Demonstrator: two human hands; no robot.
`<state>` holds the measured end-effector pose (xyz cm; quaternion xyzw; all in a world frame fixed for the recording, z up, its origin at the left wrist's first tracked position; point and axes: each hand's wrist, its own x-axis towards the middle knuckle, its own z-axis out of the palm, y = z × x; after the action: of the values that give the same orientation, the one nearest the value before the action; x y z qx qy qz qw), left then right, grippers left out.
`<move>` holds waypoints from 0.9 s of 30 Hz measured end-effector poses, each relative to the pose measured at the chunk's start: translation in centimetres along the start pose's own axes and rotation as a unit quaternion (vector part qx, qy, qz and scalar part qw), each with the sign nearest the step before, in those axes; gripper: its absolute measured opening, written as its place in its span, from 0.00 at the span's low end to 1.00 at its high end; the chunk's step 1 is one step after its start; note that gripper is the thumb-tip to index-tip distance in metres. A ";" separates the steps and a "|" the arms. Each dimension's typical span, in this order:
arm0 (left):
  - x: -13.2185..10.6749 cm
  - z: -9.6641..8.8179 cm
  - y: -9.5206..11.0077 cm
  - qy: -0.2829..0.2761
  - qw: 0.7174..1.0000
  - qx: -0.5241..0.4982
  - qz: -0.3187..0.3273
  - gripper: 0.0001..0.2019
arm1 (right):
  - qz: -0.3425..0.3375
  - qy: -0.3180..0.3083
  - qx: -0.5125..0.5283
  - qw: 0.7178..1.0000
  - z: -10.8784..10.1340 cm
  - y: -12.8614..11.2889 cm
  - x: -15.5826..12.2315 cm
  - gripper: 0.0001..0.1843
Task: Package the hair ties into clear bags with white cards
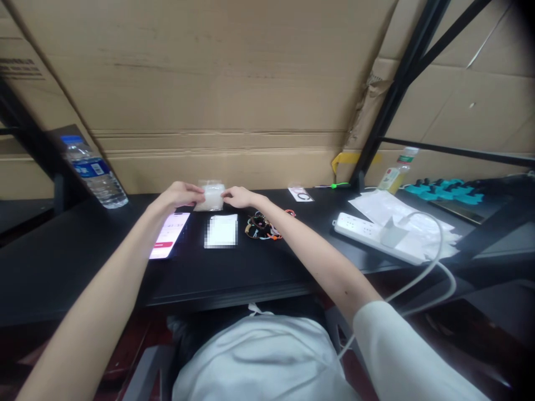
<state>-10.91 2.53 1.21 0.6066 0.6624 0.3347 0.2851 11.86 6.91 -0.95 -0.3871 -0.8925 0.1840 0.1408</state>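
Observation:
A stack of small clear plastic bags (213, 197) lies on the black table near its back edge. My left hand (184, 194) is closed at the left side of the stack, fingertips on the plastic. From the other side my right hand (239, 197) pinches the right edge. Just in front sits a pile of white cards (221, 231), its face blurred out. A tangle of bracelets (261, 227) in dark, orange and light colours rests to the right, partly behind my right forearm. Beside my left wrist lies a lit phone (171, 236).
A water bottle (95, 172) stands at the back left. On the right are a white power strip (376, 236) with a cable, white plastic sheets (393, 207), a drink bottle (397, 172) and teal items (445, 191). A bagged bracelet (300, 194) lies near the cardboard wall (234, 83).

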 end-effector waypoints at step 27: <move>1.1 0.1 -0.8 0.062 0.970 0.221 0.084 0.21 | -0.044 0.112 0.031 0.992 -3.9 -0.8 -9.7 0.20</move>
<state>-11.44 3.64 0.62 0.6860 0.6830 0.2398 0.0730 19.26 0.09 1.80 -0.3612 -0.8810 0.1611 0.2597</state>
